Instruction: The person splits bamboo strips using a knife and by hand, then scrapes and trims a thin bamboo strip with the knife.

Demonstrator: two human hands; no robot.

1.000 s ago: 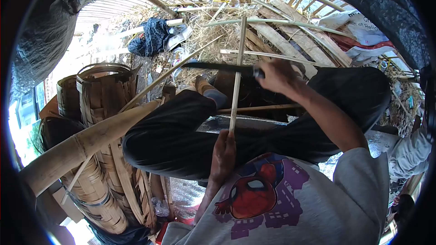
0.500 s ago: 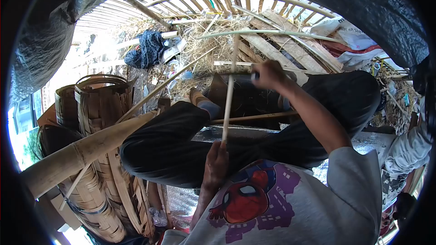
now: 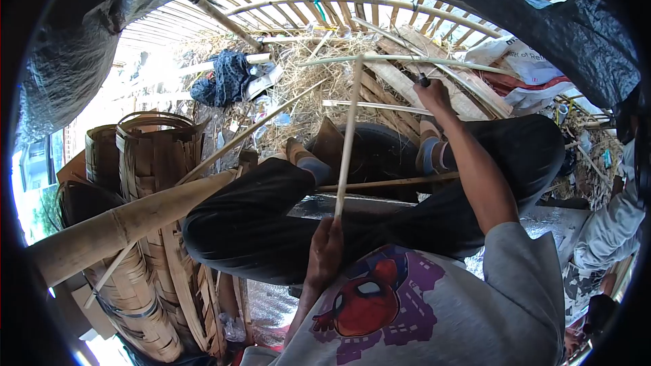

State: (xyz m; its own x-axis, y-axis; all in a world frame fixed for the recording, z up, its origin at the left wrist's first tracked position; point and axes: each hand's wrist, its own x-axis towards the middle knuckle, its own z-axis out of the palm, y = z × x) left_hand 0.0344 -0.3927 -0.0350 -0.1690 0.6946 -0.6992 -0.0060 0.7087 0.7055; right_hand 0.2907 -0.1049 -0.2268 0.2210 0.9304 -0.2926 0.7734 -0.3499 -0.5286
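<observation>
My left hand (image 3: pixel 325 252) is closed round the lower end of a pale bamboo strip (image 3: pixel 349 139), which stands up in front of my lap. Further forward and to the right, my right hand (image 3: pixel 434 95) is wrapped round the dark handle of a knife (image 3: pixel 424 80). The blade is hard to make out against the planks. The knife is apart from the strip. Below and between my feet lies a dark round object (image 3: pixel 380 146), with a thin stick (image 3: pixel 393 182) across in front of it.
A thick bamboo pole (image 3: pixel 122 227) and woven bamboo rolls (image 3: pixel 159 152) stand at the left. Wooden planks (image 3: pixel 413 85), straw (image 3: pixel 312 74) and a dark cloth (image 3: pixel 227 80) lie ahead. Another person's sleeve (image 3: pixel 610 230) shows at the right edge.
The knife was across the strip a second ago; my right hand has since moved forward and right, away from it. My left hand has shifted slightly down and left, still gripping the strip.
</observation>
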